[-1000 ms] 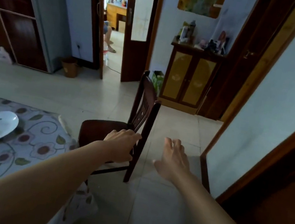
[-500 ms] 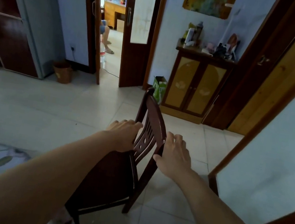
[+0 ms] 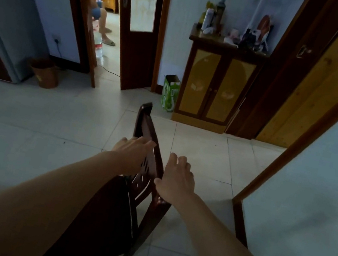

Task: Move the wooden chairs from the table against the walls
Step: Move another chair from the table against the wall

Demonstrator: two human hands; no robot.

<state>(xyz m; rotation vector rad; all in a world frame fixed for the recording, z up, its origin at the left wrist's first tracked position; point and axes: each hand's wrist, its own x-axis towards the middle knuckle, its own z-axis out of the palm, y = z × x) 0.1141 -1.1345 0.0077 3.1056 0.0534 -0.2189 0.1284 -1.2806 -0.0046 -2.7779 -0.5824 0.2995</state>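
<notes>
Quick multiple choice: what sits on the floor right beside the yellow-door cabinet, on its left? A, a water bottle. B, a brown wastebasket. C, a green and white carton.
C: the green and white carton stands against the left side of the cabinet.

My left hand [image 3: 133,155] and right hand [image 3: 177,180] either side of the chair [image 3: 140,181] back, cabinet [image 3: 216,82] ahead, bin [image 3: 45,72] far left.
</notes>
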